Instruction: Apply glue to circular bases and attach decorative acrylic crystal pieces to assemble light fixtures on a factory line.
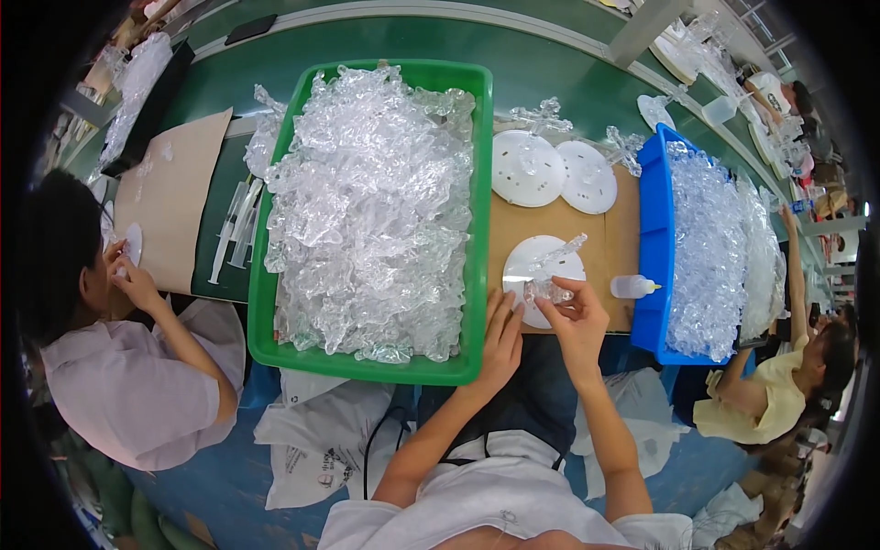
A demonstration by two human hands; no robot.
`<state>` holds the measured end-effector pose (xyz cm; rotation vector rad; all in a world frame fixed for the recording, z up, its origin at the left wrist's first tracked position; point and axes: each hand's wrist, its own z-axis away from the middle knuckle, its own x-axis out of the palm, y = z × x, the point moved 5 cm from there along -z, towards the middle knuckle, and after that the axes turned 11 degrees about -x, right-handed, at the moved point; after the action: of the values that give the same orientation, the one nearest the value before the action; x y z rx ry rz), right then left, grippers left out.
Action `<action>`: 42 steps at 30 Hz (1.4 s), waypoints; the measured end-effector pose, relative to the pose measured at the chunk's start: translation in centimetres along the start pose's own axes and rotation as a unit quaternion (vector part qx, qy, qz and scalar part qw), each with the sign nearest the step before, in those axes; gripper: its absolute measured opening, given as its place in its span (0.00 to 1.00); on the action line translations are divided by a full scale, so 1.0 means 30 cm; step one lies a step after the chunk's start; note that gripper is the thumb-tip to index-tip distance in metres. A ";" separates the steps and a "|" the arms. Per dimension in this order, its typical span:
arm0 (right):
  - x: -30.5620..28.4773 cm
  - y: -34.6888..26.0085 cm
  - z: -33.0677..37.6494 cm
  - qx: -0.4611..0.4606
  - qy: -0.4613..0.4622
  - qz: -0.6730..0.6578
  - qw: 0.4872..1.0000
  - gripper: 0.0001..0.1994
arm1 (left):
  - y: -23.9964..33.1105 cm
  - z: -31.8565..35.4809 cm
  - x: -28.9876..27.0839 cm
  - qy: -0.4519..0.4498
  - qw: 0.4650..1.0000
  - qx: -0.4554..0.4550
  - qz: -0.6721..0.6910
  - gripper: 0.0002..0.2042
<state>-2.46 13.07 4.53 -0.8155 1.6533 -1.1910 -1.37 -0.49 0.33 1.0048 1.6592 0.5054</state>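
Observation:
A white round disc (524,254) lies on brown cardboard in front of me, with a clear plastic part standing out from its upper right. My right hand (579,323) pinches a small clear plastic piece (553,291) over the disc's near half. At the disc's near left edge rests my left hand (500,341), its fingers stretched out and close to the green tub's side. Whether those fingertips touch the disc, I cannot tell. Two more white discs (520,191) with small dark marks sit farther back, clear parts on and beside them.
A green tub (484,211) heaped with clear plastic parts stands left; a blue bin (653,247) of similar parts stands right. Beside the bin lies a small bottle with a yellow tip (632,287). Syringes (225,234) lie left of the tub. Co-workers sit on both sides.

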 end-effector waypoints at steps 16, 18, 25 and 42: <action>0.058 -0.034 0.000 -0.041 0.014 0.148 0.988 0.15 | -0.033 0.047 0.036 -0.012 1.000 -0.024 0.006 0.21; 0.066 -0.042 -0.006 -0.050 0.007 0.170 0.984 0.14 | -0.029 0.043 0.030 -0.010 1.000 -0.012 0.000 0.21; 0.018 0.031 0.010 0.021 0.037 0.087 0.995 0.16 | -0.029 0.067 0.058 -0.002 1.000 -0.015 0.015 0.23; -0.003 -0.002 0.041 0.021 0.058 0.098 0.993 0.18 | -0.019 0.095 0.070 0.006 0.999 0.035 -0.023 0.22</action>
<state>-1.30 12.70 4.48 -0.5523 1.7527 -1.1494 0.94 0.46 -2.25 1.0136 1.7171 0.4274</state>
